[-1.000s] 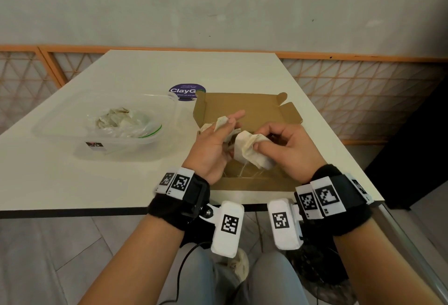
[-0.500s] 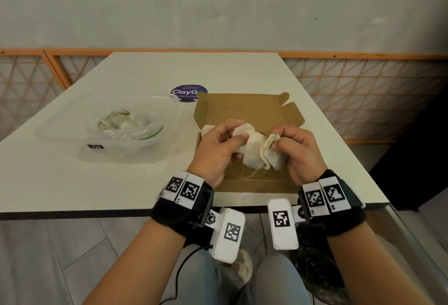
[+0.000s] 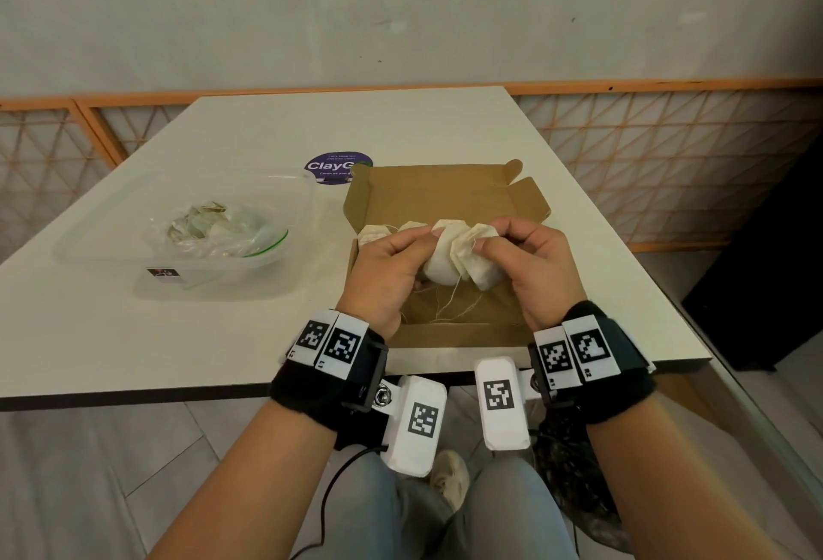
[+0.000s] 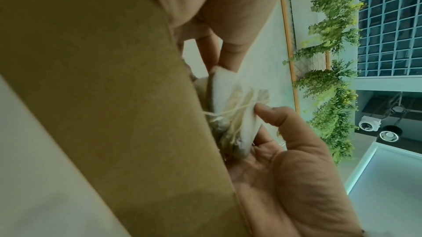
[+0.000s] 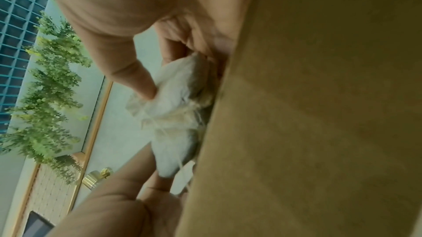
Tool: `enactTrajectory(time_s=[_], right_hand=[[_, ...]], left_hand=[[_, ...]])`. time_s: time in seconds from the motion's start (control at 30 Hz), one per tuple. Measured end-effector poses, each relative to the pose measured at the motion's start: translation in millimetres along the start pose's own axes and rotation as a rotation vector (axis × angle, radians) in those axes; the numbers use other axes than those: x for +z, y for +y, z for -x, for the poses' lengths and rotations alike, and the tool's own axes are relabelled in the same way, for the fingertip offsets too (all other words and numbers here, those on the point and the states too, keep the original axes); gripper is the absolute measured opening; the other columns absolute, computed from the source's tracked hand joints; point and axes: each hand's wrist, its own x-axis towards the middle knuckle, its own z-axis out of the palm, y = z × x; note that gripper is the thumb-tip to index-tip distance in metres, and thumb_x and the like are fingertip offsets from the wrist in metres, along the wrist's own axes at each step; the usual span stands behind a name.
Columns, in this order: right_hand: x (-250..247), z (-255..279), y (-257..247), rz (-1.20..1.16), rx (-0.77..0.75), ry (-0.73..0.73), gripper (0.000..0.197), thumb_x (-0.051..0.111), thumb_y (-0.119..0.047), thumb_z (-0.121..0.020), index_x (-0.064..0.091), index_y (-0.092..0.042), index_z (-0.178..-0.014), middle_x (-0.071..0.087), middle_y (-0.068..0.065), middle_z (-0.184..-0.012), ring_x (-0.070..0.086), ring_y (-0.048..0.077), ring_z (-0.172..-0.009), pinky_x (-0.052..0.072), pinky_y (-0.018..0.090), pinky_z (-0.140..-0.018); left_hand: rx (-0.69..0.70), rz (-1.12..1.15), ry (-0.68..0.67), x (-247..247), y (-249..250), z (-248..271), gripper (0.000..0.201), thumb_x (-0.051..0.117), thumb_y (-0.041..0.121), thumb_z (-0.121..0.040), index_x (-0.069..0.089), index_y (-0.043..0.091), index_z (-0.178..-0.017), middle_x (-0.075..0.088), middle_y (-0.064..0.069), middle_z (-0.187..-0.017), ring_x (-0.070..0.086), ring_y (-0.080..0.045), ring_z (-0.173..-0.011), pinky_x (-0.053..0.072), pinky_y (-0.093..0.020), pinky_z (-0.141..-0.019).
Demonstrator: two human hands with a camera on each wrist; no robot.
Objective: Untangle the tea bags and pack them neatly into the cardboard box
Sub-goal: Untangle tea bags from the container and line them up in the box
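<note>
Both hands pinch a tangled clump of tea bags over the open cardboard box: left hand, right hand. Beneath the box lies a white table; left of it, a clear plastic tub; behind it, a purple "ClayG…" sticker, a grey wall and orange lattice railing.

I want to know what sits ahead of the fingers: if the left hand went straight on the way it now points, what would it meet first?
The left hand already pinches the tea bag bundle; straight beyond it, probably the right hand, though depth is unclear.
</note>
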Motion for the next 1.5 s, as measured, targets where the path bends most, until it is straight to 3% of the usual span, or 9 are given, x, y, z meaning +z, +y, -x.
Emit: enactTrajectory(time_s=[0.1,0.3,0.47,0.77,0.93,1.07,1.23,1.4,1.5], right_hand=[[0.5,0.2,-0.6,-0.007,-0.010,0.030,0.013,0.066,-0.012,-0.072,0.068,-0.020,-0.063,0.064,-0.005,-0.066,0.059,0.009,-0.069,0.050,0.020,-0.067],[2.6,1.8,-1.9,0.059,0.009,0.024,0.007,0.067,-0.010,-0.074,0.065,-0.014,-0.069,0.058,0.011,-0.073,0.051,0.019,-0.070,0.045,0.027,-0.064],[2.6,1.9,-1.8,0.167,-0.022,0.010,0.016,0.064,-0.002,-0.080,0.064,-0.014,-0.069,0.057,0.012,-0.072,0.050,0.021,-0.069,0.043,0.029,-0.062],[2.9,1.8,-2.2,0.069,-0.022,0.058,0.023,0.060,-0.001,-0.084,0.064,-0.020,-0.072,0.061,-0.001,-0.072,0.057,0.005,-0.068,0.049,0.018,-0.064],[2.0,2.4,-2.4,-0.021,0.008,0.042,0.014,0.065,-0.016,-0.071,0.069,-0.025,-0.062,0.061,-0.006,-0.064,0.054,0.008,-0.064,0.047,0.020,-0.060],[1.2,1.1,-1.2,-0.048,0.018,0.086,0.020,0.064,-0.005,-0.080,0.067,-0.020,-0.066,0.063,-0.004,-0.066,0.056,0.009,-0.067,0.047,0.022,-0.063],[-0.5,-1.8,1.1,-0.075,0.032,0.153,0.024,0.061,-0.002,-0.083,0.067,-0.019,-0.067,0.062,0.003,-0.072,0.055,0.019,-0.073,0.047,0.033,-0.069],[-0.4,-2.5,1.0,-0.138,0.027,0.206,0.022,0.062,-0.004,-0.083,0.069,-0.019,-0.069,0.064,0.002,-0.072,0.056,0.019,-0.076,0.046,0.037,-0.073],[-0.9,-2.7,0.7,-0.158,0.030,0.203,0.014,0.063,-0.006,-0.081,0.067,-0.015,-0.072,0.063,0.002,-0.071,0.056,0.017,-0.075,0.046,0.034,-0.071]], left_hand=[[-0.018,-0.036,0.013,-0.8,0.2,-0.6,0.021,0.062,0.015,-0.090,0.071,0.005,-0.107,0.061,0.008,-0.061,0.053,-0.002,-0.051,0.042,-0.017,-0.051],[-0.027,-0.110,0.008,1.0,1.1,1.0,0.014,0.060,0.019,-0.091,0.074,0.016,-0.090,0.062,-0.005,-0.083,0.049,-0.013,-0.071,0.038,-0.022,-0.057],[-0.036,-0.084,-0.027,0.3,4.4,2.1,0.026,0.063,0.031,-0.089,0.069,0.019,-0.068,0.055,-0.001,-0.065,0.046,-0.010,-0.059,0.035,-0.022,-0.052],[-0.005,-0.067,-0.069,1.2,4.0,5.1,0.010,0.068,0.013,-0.084,0.070,0.011,-0.075,0.060,-0.012,-0.085,0.053,-0.020,-0.078,0.042,-0.026,-0.066],[-0.060,0.078,-0.057,-1.7,7.3,3.4,0.006,0.065,0.009,-0.086,0.068,0.010,-0.080,0.065,-0.004,-0.083,0.058,-0.011,-0.067,0.048,-0.017,-0.056],[-0.083,0.107,-0.111,-2.9,6.4,3.7,0.013,0.064,-0.006,-0.081,0.065,0.006,-0.087,0.067,-0.005,-0.079,0.064,-0.010,-0.068,0.053,-0.017,-0.062],[-0.053,-0.031,-0.176,-3.1,1.6,3.4,0.028,0.068,-0.014,-0.073,0.066,0.007,-0.091,0.072,-0.004,-0.080,0.067,-0.020,-0.080,0.053,-0.033,-0.081],[0.039,-0.169,-0.159,1.3,-0.7,5.3,0.029,0.063,-0.017,-0.077,0.067,0.008,-0.092,0.069,-0.004,-0.080,0.065,-0.009,-0.073,0.054,-0.016,-0.068],[0.081,-0.253,-0.152,4.0,-2.0,5.6,0.024,0.066,-0.007,-0.080,0.068,0.014,-0.091,0.066,-0.002,-0.080,0.060,-0.008,-0.075,0.052,-0.020,-0.075]])
